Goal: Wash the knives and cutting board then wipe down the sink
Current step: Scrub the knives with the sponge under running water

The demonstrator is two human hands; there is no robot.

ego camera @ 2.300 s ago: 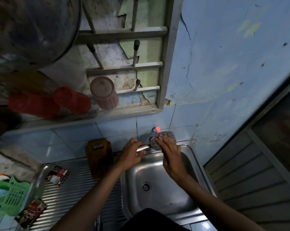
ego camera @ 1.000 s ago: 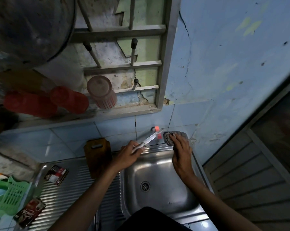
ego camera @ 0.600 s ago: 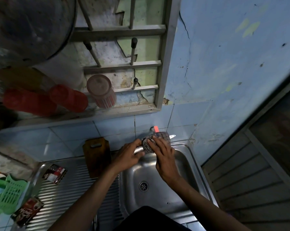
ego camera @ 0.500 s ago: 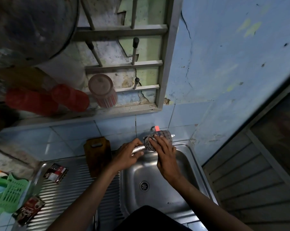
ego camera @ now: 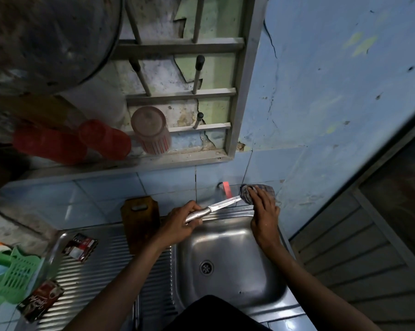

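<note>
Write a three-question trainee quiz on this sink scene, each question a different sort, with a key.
1. True or false: the left hand grips the knife by its metal handle.
2. Multiple choice: the right hand holds the checked cloth at the knife's A) handle B) tip C) middle.
3. Fill in: the wooden cutting board stands leaning against the tiled ____.

Key: 1 true; 2 B; 3 wall.

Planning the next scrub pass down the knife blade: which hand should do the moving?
Probably right. The right hand already holds the scrubbing cloth at the knife tip, while the left hand grips the handle, steadying it above the sink.
</note>
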